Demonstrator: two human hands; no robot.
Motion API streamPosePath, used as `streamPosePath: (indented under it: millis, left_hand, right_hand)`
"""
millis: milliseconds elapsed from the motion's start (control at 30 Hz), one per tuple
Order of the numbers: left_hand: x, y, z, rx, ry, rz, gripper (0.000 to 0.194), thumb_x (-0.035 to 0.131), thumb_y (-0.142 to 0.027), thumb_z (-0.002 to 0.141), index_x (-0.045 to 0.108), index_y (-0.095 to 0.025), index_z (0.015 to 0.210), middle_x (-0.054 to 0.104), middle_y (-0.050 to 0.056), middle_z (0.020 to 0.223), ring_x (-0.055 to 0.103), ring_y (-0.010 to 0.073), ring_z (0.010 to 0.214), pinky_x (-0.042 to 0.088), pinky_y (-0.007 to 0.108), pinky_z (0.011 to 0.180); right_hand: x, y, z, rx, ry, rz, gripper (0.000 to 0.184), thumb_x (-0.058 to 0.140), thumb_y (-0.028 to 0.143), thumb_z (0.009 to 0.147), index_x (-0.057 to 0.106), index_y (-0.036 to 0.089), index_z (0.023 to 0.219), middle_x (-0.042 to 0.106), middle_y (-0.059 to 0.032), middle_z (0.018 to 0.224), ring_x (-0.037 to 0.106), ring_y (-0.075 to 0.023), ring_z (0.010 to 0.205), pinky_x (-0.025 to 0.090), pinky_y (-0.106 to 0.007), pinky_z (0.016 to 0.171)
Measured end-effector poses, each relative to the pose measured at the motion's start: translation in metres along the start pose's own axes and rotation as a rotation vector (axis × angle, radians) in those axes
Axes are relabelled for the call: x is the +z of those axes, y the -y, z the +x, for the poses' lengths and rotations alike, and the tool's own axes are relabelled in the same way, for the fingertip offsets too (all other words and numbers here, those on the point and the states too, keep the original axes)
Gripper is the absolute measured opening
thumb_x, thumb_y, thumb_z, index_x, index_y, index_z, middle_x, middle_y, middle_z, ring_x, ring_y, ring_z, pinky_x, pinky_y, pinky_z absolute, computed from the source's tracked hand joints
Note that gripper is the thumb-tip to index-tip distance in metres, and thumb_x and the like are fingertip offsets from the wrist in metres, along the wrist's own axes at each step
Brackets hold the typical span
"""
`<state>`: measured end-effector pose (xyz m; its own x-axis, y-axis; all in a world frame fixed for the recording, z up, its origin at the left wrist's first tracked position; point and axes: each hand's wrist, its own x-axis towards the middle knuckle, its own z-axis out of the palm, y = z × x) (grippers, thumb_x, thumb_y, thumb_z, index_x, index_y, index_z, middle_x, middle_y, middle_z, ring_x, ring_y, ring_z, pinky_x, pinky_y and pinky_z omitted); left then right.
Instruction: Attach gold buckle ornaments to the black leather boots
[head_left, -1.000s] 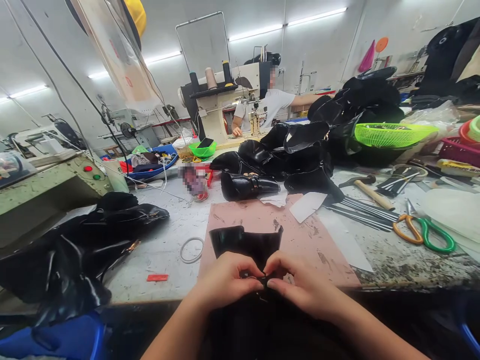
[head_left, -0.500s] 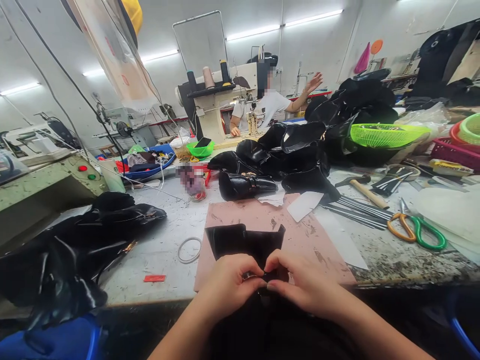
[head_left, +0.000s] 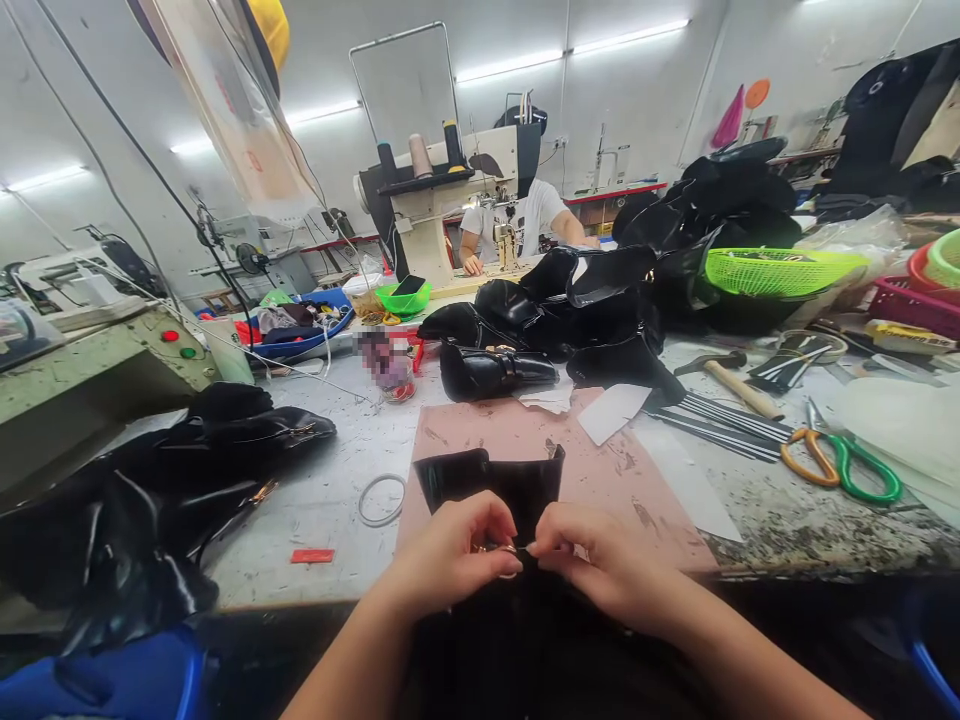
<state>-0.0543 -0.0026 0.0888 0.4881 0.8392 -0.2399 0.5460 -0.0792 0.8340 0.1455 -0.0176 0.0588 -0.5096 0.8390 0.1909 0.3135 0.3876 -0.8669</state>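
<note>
Black, glossy sheet material forms the workpiece [head_left: 454,482], lying across the near part of a pink board [head_left: 622,505]. The left hand [head_left: 457,550] pinches a small metal fitting [head_left: 493,547]; the right hand [head_left: 589,550] grips a thin dark strip [head_left: 524,549] beside it. The piece appears already cut to outline, whereas the work at the fitting seems unfinished; whether it is secured cannot be told. Counted: one board, one grey ring [head_left: 382,522], one red tab [head_left: 313,556], one hammer [head_left: 742,388], one pair of scissors [head_left: 841,465], three thread spools [head_left: 420,157]; the piled black pieces [head_left: 600,325] overlap too much to number.
</note>
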Motion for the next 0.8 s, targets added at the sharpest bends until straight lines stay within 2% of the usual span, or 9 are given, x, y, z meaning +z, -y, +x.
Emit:
streamPosePath:
  millis: [100,167,233,333,400,500,600,700,800]
  left_hand:
    - [-0.002,-0.002,0.0,0.021,0.08,0.038,0.024,0.059,-0.02,0.074,0.064,-0.021,0.098,0.063,-0.003,0.077,0.055,0.0117,0.069,0.04,0.02,0.062]
    - [-0.003,-0.004,0.001,0.036,0.108,0.083,0.024,0.056,-0.019,0.076,0.067,-0.022,0.096,0.066,-0.002,0.078,0.057,0.0128,0.071,0.04,0.021,0.065]
    - [-0.004,-0.004,0.002,0.017,0.084,0.072,0.02,0.055,-0.021,0.076,0.069,-0.02,0.09,0.067,-0.001,0.078,0.058,0.0136,0.071,0.041,0.021,0.065]
    - [-0.003,-0.002,0.005,-0.066,0.041,-0.045,0.017,0.058,-0.025,0.073,0.066,-0.015,0.084,0.064,-0.001,0.07,0.057,0.0135,0.066,0.041,0.022,0.059]
    - [-0.001,0.001,0.008,-0.104,0.03,-0.108,0.015,0.059,-0.024,0.071,0.064,-0.014,0.08,0.062,-0.001,0.068,0.057,0.0133,0.065,0.041,0.022,0.058]
    - [0.0,0.005,0.012,-0.142,0.007,-0.143,0.013,0.059,-0.024,0.069,0.064,-0.014,0.075,0.061,-0.001,0.065,0.055,0.0124,0.061,0.039,0.022,0.055]
    - [-0.001,0.011,0.015,-0.189,-0.066,-0.269,0.016,0.062,-0.025,0.067,0.065,-0.013,0.078,0.062,0.0,0.063,0.054,0.0118,0.057,0.039,0.023,0.054]
    - [-0.004,0.016,0.017,-0.215,-0.158,-0.458,0.024,0.068,-0.027,0.061,0.065,-0.012,0.08,0.065,0.002,0.066,0.059,0.0135,0.062,0.044,0.025,0.061]
    - [-0.005,0.018,0.017,-0.198,-0.092,-0.505,0.025,0.071,-0.028,0.059,0.067,-0.012,0.077,0.065,0.001,0.064,0.059,0.0134,0.062,0.044,0.025,0.062]
  right_hand:
    - [0.002,-0.001,0.0,-0.072,-0.004,-0.024,0.015,0.047,0.013,0.083,0.057,0.019,0.073,0.058,-0.002,0.076,0.056,-0.014,0.072,0.046,-0.026,0.064]
    - [0.004,-0.001,-0.002,-0.081,-0.029,-0.053,0.014,0.047,0.011,0.082,0.057,0.02,0.081,0.059,-0.0017,0.076,0.056,-0.0137,0.07,0.047,-0.026,0.063]
    - [0.006,-0.003,-0.003,-0.092,-0.071,-0.087,0.018,0.048,0.009,0.079,0.053,0.021,0.09,0.059,-0.0014,0.078,0.056,-0.0133,0.068,0.049,-0.026,0.063]
    - [0.011,-0.008,-0.003,-0.224,-0.126,-0.179,0.026,0.051,0.008,0.074,0.049,0.022,0.096,0.057,-0.006,0.097,0.058,-0.0152,0.081,0.052,-0.027,0.068]
    - [0.015,-0.012,-0.002,-0.351,-0.185,-0.299,0.027,0.054,0.009,0.074,0.052,0.022,0.098,0.054,-0.0093,0.109,0.059,-0.0169,0.086,0.053,-0.027,0.069]
    - [0.02,-0.014,-0.001,-0.498,-0.327,-0.454,0.017,0.05,0.009,0.08,0.059,0.02,0.089,0.058,-0.0088,0.096,0.058,-0.0141,0.07,0.051,-0.025,0.059]
    - [0.023,-0.012,-0.003,-0.569,-0.364,-0.459,0.017,0.048,0.007,0.083,0.06,0.018,0.08,0.059,-0.0054,0.075,0.056,-0.0128,0.062,0.048,-0.024,0.054]
    - [0.027,-0.013,-0.007,-0.606,-0.376,-0.45,0.016,0.048,0.007,0.082,0.059,0.018,0.082,0.062,-0.007,0.081,0.058,-0.014,0.066,0.05,-0.024,0.057]
    - [0.03,-0.017,-0.005,-0.594,-0.457,-0.477,0.022,0.047,0.007,0.081,0.059,0.021,0.094,0.063,-0.0085,0.094,0.061,-0.0152,0.077,0.053,-0.027,0.065]
